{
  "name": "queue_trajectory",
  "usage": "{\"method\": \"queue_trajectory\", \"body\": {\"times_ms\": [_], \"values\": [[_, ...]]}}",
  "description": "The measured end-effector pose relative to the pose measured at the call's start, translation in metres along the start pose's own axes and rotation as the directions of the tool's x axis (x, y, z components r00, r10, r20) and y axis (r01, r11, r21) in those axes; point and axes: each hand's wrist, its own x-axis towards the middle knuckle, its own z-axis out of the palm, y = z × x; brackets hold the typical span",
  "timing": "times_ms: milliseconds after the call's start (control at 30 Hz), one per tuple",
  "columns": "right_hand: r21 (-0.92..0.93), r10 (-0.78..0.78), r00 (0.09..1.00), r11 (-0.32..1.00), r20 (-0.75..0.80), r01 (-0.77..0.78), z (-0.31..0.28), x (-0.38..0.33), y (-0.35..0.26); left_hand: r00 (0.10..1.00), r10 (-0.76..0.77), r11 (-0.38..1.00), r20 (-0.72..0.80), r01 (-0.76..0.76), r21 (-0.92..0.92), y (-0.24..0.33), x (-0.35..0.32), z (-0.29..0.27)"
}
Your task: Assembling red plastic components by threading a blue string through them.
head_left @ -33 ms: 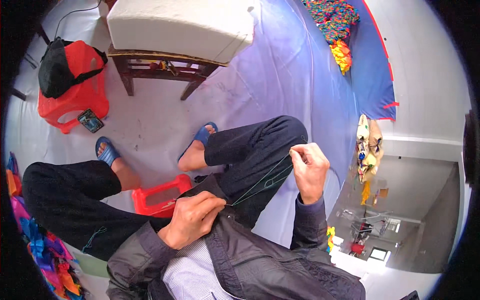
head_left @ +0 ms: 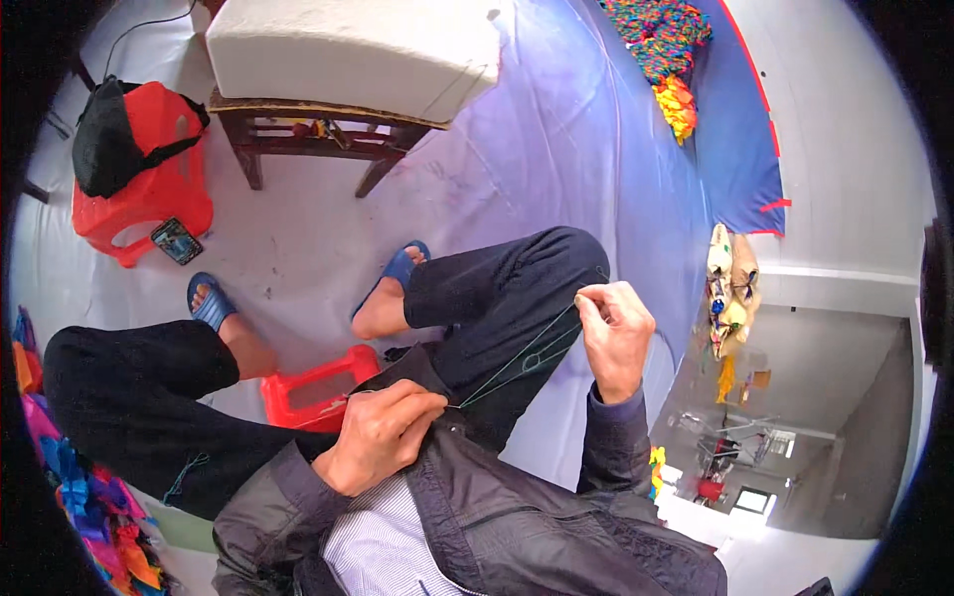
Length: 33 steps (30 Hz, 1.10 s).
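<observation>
Thread, thin and dark green [head_left: 534, 362], ran slantwise between the two hands in front of the seated person, in more than one strand, with a small loop partway along. The left hand [head_left: 383, 432] was near the waist, its thumb and fingers pinched together on the lower end of the thread; whether it gripped anything more, one cannot tell. The right hand [head_left: 616, 338], farther out and to the right, grasped the other end between thumb and fingertips beside the right knee. Beneath the thread lay the black trousers [head_left: 497, 283]. On the left thigh rested a small tangle of dark teal thread [head_left: 186, 477].

Between the legs was a red plastic stool [head_left: 313, 392], near; blue slide sandals [head_left: 211, 303] were on both feet. To the far left, a taller red plastic stool [head_left: 184, 214] carried a black fabric item with a strap [head_left: 104, 144], with a dark phone [head_left: 177, 240] at its near edge. At the far side, a thick white block [head_left: 348, 50] sat on a dark brown wooden stand [head_left: 248, 149]. Multicoloured fabric pieces [head_left: 94, 507] lay at the near left.
</observation>
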Motion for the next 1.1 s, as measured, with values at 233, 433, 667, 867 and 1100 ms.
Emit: {"method": "queue_trajectory", "body": {"times_ms": [233,433,667,867,1100], "values": [[0.037,0.085,0.98,0.996,-0.178,-0.08,-0.005,0.007,0.021,1.0,-0.016,1.0,-0.024,0.016,-0.01,-0.004,-0.002,0.002],[-0.01,0.021,0.987,1.0,-0.158,-0.023,-0.007,0.016,0.035,0.998,-0.057,0.998,-0.008,0.057,-0.021,-0.005,-0.003,0.003],[-0.079,-0.21,0.977,0.975,-0.037,0.207,0.002,0.015,0.035,0.999,-0.04,0.999,-0.004,0.04,0.002,-0.006,-0.001,0.002],[-0.205,-0.306,0.952,0.932,-0.006,0.298,0.01,0.015,0.04,0.999,-0.042,0.999,-0.002,0.042,0.004,-0.006,-0.001,0.003],[-0.269,-0.314,0.949,0.913,0.018,0.307,0.014,0.015,0.041,1.0,-0.031,1.0,0.001,0.031,0.004,-0.009,-0.001,0.002]]}}
